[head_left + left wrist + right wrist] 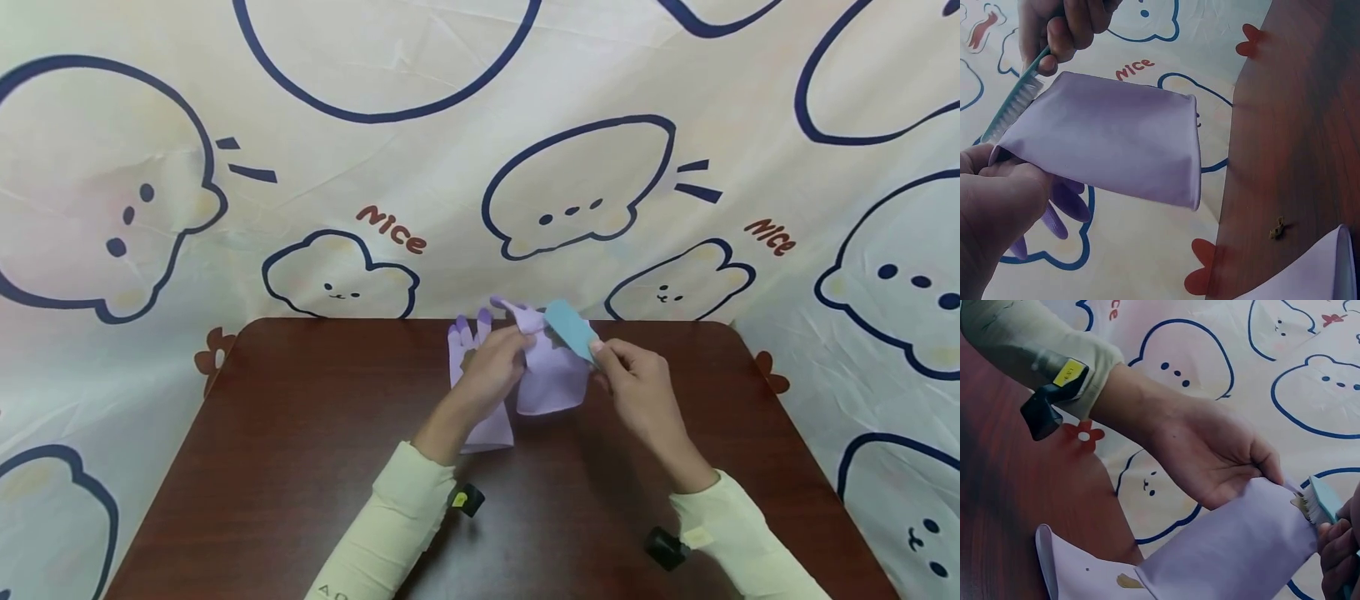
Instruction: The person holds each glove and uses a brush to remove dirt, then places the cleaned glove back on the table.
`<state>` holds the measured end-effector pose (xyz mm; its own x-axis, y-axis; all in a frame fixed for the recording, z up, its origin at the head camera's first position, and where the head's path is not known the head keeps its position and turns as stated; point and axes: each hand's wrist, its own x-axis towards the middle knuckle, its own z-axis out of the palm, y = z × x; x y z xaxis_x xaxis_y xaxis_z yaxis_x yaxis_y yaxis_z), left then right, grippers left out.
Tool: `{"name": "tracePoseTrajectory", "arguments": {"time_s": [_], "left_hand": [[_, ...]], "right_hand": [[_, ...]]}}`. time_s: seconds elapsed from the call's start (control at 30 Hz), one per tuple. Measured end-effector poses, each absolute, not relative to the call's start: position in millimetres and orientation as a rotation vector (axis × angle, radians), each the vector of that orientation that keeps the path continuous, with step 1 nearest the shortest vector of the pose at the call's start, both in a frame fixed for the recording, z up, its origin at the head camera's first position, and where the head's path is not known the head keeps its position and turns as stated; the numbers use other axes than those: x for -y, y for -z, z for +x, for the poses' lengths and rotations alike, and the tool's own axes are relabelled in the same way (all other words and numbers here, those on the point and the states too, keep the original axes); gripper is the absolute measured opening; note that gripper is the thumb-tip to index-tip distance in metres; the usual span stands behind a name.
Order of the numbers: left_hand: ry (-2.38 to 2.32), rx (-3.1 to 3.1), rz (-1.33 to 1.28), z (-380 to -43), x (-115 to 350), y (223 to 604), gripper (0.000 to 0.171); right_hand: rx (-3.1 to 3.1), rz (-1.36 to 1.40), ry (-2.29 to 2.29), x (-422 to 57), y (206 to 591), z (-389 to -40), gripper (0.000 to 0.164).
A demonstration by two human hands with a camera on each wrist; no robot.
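A purple rubber glove (553,382) is held up off the table by my left hand (489,371), which pinches it near the fingers. My right hand (642,390) grips a teal brush (572,330) with white bristles. In the right wrist view the bristles of the brush (1322,499) touch the glove (1229,544) beside a brown smear (1300,505). The cuff of the held glove (1116,137) hangs toward the table in the left wrist view. Under my left hand a second purple glove (491,429) lies flat, also with a brown smear (1129,581).
The dark wooden table (315,433) reaches back to a printed cloth backdrop (450,167). A small brown clump (1277,229) shows over the tabletop in the left wrist view. Small black cameras (468,500) are strapped at both wrists.
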<state>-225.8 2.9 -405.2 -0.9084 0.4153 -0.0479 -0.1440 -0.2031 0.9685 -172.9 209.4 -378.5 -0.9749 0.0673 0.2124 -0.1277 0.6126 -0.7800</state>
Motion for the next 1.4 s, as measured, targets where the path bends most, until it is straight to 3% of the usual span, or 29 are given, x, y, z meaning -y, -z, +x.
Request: {"name": "tracePoseTrajectory", "arguments": {"time_s": [0.2,0.37,0.77,1.0,1.4], "left_hand": [[-2.233,-1.619,0.325,-225,-7,405,0.036],[-2.240,-1.637,0.277,-226,-8,405,0.029],[-2.219,-1.648,0.366,-224,-20,404,0.015],[-2.248,-1.549,0.370,-223,-18,407,0.029],[-2.248,-1.560,0.362,-224,-17,408,0.032]], "right_hand": [[2.598,-0.031,-1.318,-224,374,-173,0.052],[2.578,-0.091,-1.355,-232,367,-171,0.053],[2.609,0.070,-1.259,-211,375,-165,0.048],[2.596,0.036,-1.217,-218,376,-168,0.049],[2.549,-0.002,-1.304,-222,372,-167,0.049]]}}
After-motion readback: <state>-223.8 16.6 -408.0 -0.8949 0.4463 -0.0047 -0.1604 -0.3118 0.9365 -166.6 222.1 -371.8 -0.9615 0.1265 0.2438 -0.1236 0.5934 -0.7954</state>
